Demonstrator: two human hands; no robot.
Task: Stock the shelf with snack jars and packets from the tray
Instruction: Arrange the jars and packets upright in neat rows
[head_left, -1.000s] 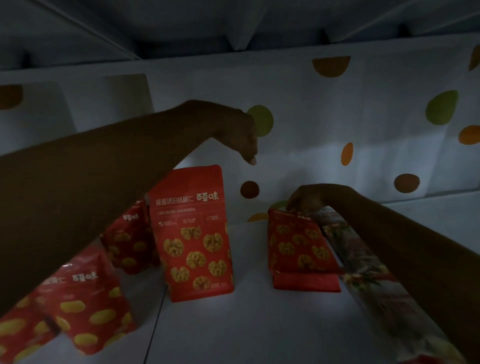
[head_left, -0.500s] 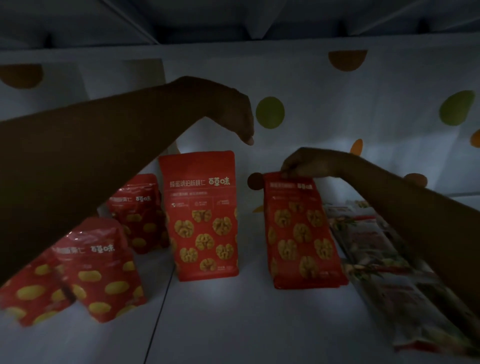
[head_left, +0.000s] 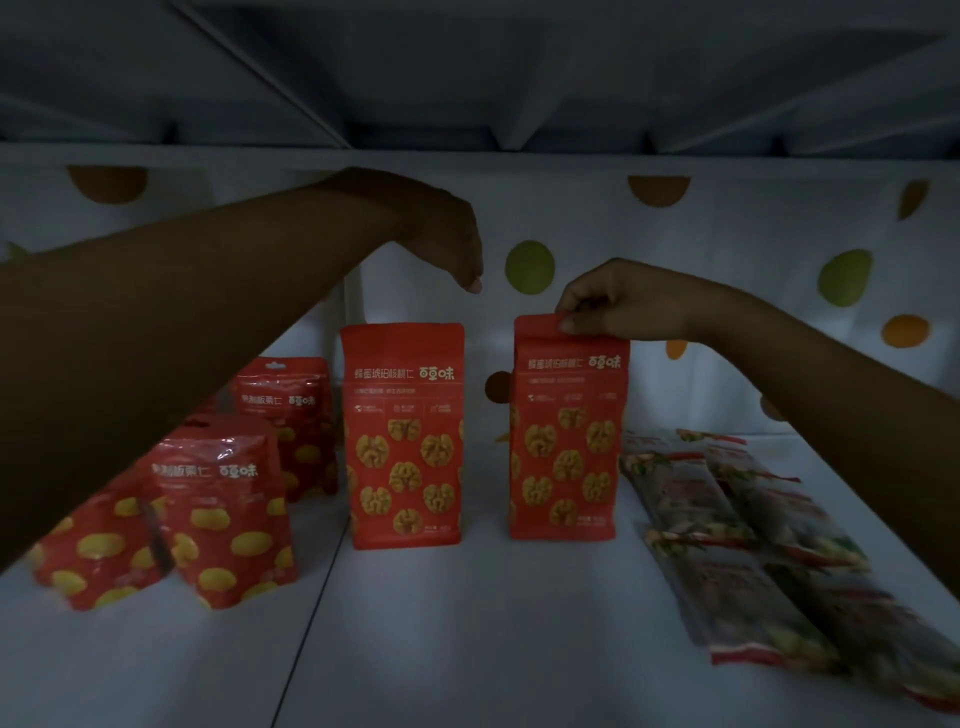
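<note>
Right hand (head_left: 618, 306) is pinched on the top seal of the held walnut packet (head_left: 569, 441), which is stood upright on the white shelf (head_left: 467, 623) directly beneath it. Long flat packets (head_left: 753, 545) are laid just outboard of that hand. A second walnut packet (head_left: 405, 441) is stood below the left hand (head_left: 447, 244), which is hung loosely curled with nothing held. The held packet is judged light, stiff-sided and easily tipped; the sealed top edge is best taken.

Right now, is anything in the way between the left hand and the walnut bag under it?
No. The left hand hangs above the middle walnut bag with only air between. The right hand pinches the other walnut bag beside it.
</note>
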